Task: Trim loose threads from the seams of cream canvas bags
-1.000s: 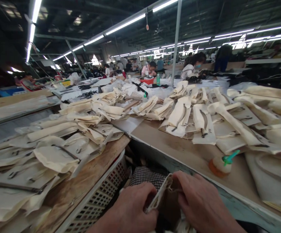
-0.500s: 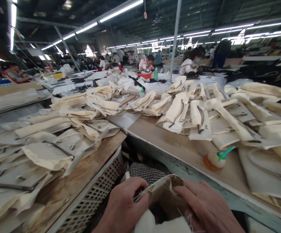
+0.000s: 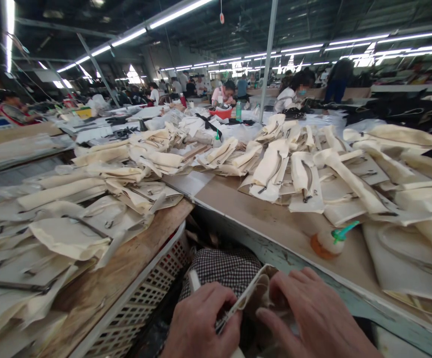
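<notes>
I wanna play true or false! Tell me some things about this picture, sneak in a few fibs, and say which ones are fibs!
1. The left hand is pinching some cream cloth. True.

2. The side of the basket is full of little holes. True.

3. The bottle with the green tip is inside the basket. False: it is on the brown tabletop, over on the right.

4. The checked cloth is bright yellow and blue. False: its little checks are dark and pale.

5. Cream pieces are piled on the left side and the right side too. True.
</notes>
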A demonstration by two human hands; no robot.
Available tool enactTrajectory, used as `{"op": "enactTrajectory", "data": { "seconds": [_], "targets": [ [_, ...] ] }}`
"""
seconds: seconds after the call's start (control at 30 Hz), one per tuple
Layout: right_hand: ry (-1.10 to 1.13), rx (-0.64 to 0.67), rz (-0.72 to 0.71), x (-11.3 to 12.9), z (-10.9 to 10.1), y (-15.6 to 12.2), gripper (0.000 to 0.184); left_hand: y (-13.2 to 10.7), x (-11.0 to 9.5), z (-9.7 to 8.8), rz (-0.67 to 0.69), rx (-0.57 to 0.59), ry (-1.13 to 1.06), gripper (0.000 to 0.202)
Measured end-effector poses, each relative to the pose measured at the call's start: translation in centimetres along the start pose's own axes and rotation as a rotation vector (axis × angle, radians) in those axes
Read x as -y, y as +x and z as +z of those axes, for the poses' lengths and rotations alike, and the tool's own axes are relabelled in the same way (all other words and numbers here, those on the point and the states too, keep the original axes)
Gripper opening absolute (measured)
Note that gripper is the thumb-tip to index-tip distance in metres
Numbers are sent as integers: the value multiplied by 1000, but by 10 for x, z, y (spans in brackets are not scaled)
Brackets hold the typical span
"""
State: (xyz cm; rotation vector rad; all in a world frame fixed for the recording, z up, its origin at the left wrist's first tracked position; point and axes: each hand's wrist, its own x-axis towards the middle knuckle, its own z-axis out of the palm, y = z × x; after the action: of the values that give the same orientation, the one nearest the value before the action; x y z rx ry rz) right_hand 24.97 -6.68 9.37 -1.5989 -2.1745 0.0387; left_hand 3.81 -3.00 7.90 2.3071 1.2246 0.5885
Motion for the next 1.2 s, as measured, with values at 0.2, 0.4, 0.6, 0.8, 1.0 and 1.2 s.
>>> {"op": "enactTrajectory", "data": {
  "seconds": [0.2,0.4,0.6,0.8,1.0,1.2],
  "targets": [
    [-222,-45,5,2,18,13,20,-1,3,1,-16,-12,-29,15],
    [44,37,-22,-13,15,23,14,2,4,-10,-149,33,-123,7],
    [468,159,4,-28,20,34,16,5,0,-27,-373,149,-266,9],
    [578,188,59,-30,32,35,14,5,3,-26,-399,168,-317,14],
    [505,138,22,-31,33,34,15,5,1,-23,-415,169,-286,10],
    [529,170,33,-32,34,36,17,4,9,-21,-412,164,-225,10]
  ]
}}
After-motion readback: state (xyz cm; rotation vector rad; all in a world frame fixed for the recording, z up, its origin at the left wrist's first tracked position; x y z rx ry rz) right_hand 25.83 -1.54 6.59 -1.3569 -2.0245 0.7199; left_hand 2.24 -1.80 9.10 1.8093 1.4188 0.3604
